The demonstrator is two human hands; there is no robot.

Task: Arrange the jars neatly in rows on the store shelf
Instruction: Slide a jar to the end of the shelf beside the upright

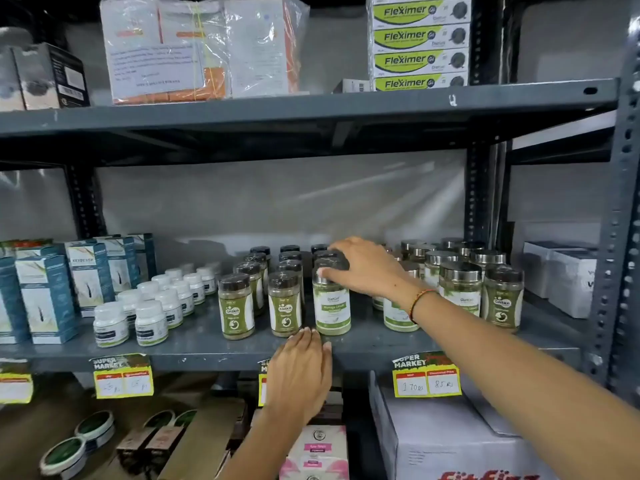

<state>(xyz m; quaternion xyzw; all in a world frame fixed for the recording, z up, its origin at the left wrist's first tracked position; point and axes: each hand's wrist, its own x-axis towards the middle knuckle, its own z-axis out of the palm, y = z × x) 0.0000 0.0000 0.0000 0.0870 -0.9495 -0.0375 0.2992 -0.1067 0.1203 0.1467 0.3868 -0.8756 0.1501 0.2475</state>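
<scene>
Here, the grey shelf (207,337) serves as the landmark, and on its far left stand blue boxes (46,299), with two rows of small white bottles (150,322) just right of them. Right of the bottles, near the shelf's middle, black-capped jars (236,306) stand in rows running front to back, their labels green. At the front of the third row stands a taller jar (331,306) with a white and green label. The left hand (299,372) lies flat against the shelf's front edge just below this jar, fingers (308,336) released and straight, their tips touching the shelf surface beside the jar's base. The right hand (363,268) reaches in from the right, over the shelf, and its fingers (334,271) are grasping the top of the tall jar, the thumb against its neck. Right of that hand, steel-lidded jars (460,289) are grouped loosely on the shelf, one partly hidden behind the forearm. On the shelf's front lip hang yellow price tags (426,375).
</scene>
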